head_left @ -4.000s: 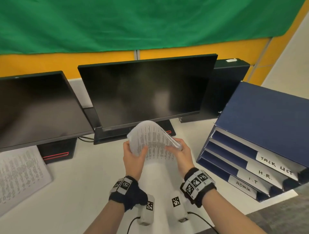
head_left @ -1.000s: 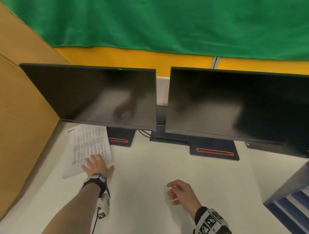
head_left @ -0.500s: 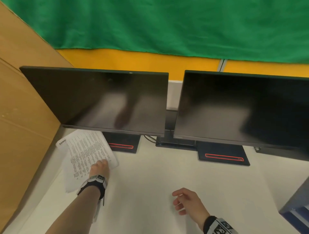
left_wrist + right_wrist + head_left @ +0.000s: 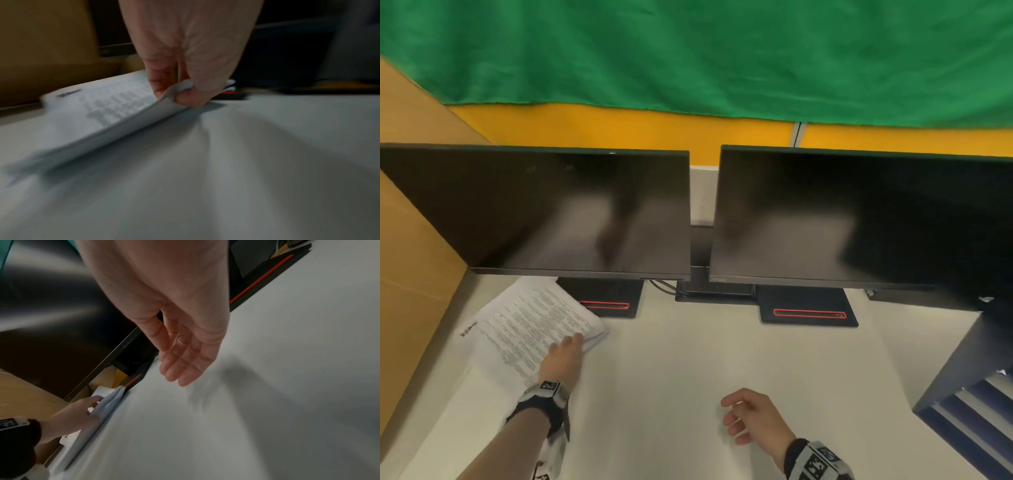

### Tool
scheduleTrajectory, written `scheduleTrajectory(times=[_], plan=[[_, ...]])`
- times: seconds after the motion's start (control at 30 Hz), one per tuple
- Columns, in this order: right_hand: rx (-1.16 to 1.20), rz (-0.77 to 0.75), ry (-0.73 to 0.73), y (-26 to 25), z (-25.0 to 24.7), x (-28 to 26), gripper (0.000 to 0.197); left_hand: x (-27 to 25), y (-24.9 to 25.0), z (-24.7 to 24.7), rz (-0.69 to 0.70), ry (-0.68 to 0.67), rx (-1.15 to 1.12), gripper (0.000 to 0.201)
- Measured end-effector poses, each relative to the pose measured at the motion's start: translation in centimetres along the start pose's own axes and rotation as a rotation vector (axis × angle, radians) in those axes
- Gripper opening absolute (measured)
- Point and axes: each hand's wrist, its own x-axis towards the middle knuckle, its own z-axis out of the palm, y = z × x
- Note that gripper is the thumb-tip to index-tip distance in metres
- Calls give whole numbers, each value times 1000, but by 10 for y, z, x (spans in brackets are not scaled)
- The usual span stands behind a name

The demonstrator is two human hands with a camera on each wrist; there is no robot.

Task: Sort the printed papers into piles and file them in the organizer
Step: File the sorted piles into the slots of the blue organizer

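1. At the lower left of the head view, our left hand (image 4: 561,356) pinches the right edge of the printed papers (image 4: 530,325) lying on the table (image 4: 671,377), fingers (image 4: 162,84) above and thumb beneath.
2. We judge this the pick-up step; next calls for lifting the stack clear of the left monitor (image 4: 551,212).
3. Lower centre, our right hand (image 4: 753,416) hovers, fingers loosely spread, holding nothing.
4. The organizer (image 4: 969,387) waits at the right edge.

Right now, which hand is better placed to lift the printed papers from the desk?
Left. The left hand already pinches the edge of the printed papers; the right hand hangs open, apart from them.
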Motion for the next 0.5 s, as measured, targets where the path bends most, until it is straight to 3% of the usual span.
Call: scheduleTrajectory(times=[0.17,0.23,0.3,0.37,0.43,0.5], plan=[[46,-24,59,-13,-7,5,18,-63,96,12,294,33,-139,58],[106,28,119,-17,-17,8,26,-93,132,23,511,106,-130,67],[205,109,150,-12,-33,13,38,-120,163,29,764,90,-31,76],[291,166,118,-5,-54,11,46,-141,186,33,917,23,93,70],[294,194,95,5,-72,8,39,-157,203,34,1020,-37,112,71],[131,186,131,39,-91,26,44,-167,215,34,1104,-8,94,64]])
